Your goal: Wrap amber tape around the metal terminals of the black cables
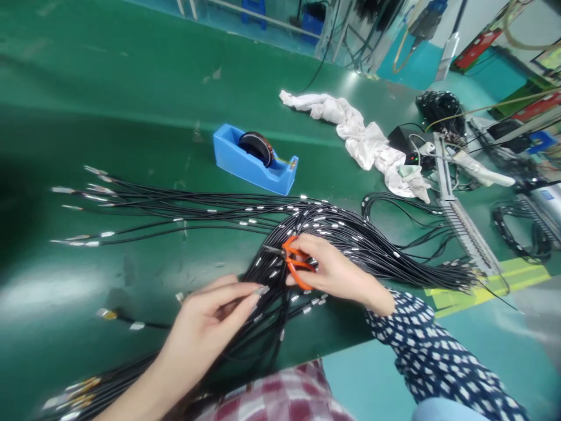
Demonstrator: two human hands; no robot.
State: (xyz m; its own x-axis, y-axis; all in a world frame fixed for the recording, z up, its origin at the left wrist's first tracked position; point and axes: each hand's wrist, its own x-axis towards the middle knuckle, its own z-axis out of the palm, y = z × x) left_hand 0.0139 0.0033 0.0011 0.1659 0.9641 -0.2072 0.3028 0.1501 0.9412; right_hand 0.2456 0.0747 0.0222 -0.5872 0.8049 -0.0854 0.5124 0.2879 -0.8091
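Observation:
My right hand (339, 269) grips a pair of scissors (290, 248) by its orange handles, with the short dark blades pointing left over the cables. Lower and to the left, my left hand (210, 313) pinches a small whitish piece (263, 290) between thumb and fingertip; its kind is too small to make out. Under and around both hands spreads a large bundle of thin black cables (381, 251), dotted with small white labels. Several cable ends (99, 171) with pale tips fan out to the left. More cables (131, 374) lie beneath my left forearm.
A blue tape dispenser (249, 166) with a dark roll stands behind the cables on the green table (131, 117). Twisted white cloth (350, 126) lies farther back. To the right are a slotted metal rail (471, 237), yellow strips (526, 275) and coiled black cables (442, 108).

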